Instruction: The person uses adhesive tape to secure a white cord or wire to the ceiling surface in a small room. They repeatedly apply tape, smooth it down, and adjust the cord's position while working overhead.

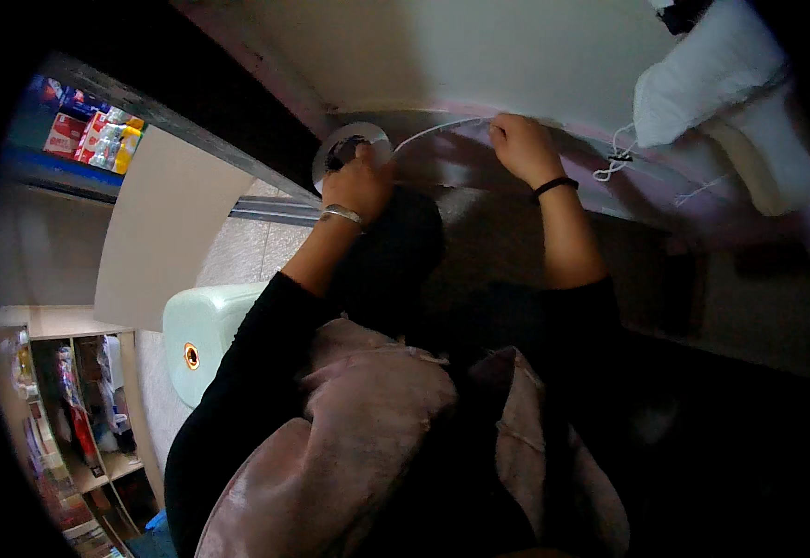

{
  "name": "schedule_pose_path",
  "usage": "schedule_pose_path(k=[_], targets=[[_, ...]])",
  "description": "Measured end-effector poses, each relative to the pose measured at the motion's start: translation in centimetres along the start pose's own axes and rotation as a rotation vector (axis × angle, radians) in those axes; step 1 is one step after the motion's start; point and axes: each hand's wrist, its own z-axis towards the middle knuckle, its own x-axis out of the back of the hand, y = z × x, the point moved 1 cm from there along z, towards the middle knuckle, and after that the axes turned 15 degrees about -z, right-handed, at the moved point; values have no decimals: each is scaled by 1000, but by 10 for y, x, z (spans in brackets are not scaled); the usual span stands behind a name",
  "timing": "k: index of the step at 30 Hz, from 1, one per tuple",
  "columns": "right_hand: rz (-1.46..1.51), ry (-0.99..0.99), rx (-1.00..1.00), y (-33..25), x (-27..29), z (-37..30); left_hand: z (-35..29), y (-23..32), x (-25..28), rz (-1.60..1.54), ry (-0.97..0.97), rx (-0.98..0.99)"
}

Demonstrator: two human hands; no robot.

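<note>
My left hand [358, 186], with a silvery bracelet at the wrist, is closed at a round silvery disc [381, 137] with a dark middle. It looks like a reel, though the hand covers part of it. A white cord [433, 129] runs from beside the disc across to my right hand [523, 149]. That hand wears a dark band and pinches the cord, its fingertips turned mostly out of sight. Farther right, a looped white drawstring [612, 167] with a small dark toggle lies on a pinkish surface.
White padded cloth [711, 84] hangs at the upper right. A dark post [228, 93] slants down on the left. Beyond it stand a pale green stool [210, 321], a beige panel [168, 219], a shelf of colourful packets [93, 139] and a filled cabinet [89, 400].
</note>
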Motion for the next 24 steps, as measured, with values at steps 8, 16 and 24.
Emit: schedule_pose_path(k=[8, 16, 24], targets=[[-29, -101, -32, -7, 21, -10, -13, 4, 15, -58, -61, -31], [-125, -174, -63, -19, 13, 9, 2, -4, 3, -124, 5, 55], [-283, -325, -147, -45, 31, 18, 6, -10, -2, -122, 69, 36]])
